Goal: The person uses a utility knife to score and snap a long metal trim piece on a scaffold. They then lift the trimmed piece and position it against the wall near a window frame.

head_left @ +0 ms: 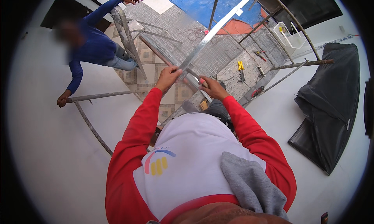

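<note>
A long, shiny metal profile [212,34] slants up and away from me, with a small bent tab near its far part. My left hand [168,78] is closed on its near end, thumb on top. My right hand [213,87] is closed with fingertips pinching the end of a short grey bar [192,73] that meets the profile crosswise. Whether the two pieces are joined, I cannot tell. Below my hands, the lower parts of the metal are partly hidden.
Scaffold tubes [288,4] rise at the far right. On a perforated plank [230,74] lie yellow-handled snips [240,70] and red-handled pliers [260,55]. A person in blue [95,45] grips a scaffold bar at left. Black sheeting [331,103] hangs right; a blue tarp [214,8] covers floor below.
</note>
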Demonstrator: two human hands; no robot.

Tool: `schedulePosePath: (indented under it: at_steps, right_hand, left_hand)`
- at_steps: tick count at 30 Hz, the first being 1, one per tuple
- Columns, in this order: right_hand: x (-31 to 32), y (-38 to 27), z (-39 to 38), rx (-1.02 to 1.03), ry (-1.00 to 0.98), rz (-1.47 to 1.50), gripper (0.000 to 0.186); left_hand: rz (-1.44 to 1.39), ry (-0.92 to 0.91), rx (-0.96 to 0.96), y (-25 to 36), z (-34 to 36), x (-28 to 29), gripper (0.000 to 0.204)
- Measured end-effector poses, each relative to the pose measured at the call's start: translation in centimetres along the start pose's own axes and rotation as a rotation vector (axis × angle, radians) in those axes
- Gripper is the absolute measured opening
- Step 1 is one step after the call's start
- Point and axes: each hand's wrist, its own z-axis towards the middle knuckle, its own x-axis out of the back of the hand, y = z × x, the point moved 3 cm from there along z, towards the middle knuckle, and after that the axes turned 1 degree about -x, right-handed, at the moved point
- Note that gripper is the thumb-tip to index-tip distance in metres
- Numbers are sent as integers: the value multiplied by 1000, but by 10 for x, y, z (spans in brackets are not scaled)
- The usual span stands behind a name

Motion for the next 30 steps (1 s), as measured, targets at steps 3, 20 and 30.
schedulePosePath:
  at_steps: [3, 20, 30]
  right_hand:
    - [-4, -12, -5, 65, 28, 47, 55]
    - [-15, -15, -6, 48, 222, -4, 37]
    - [-27, -26, -23, 191, 161, 229, 56]
  left_hand:
    - [83, 50, -30, 1, 0, -3, 18]
    - [17, 52, 24, 0, 0, -13, 21]
    - [190, 198, -149, 2, 6, -8, 22]
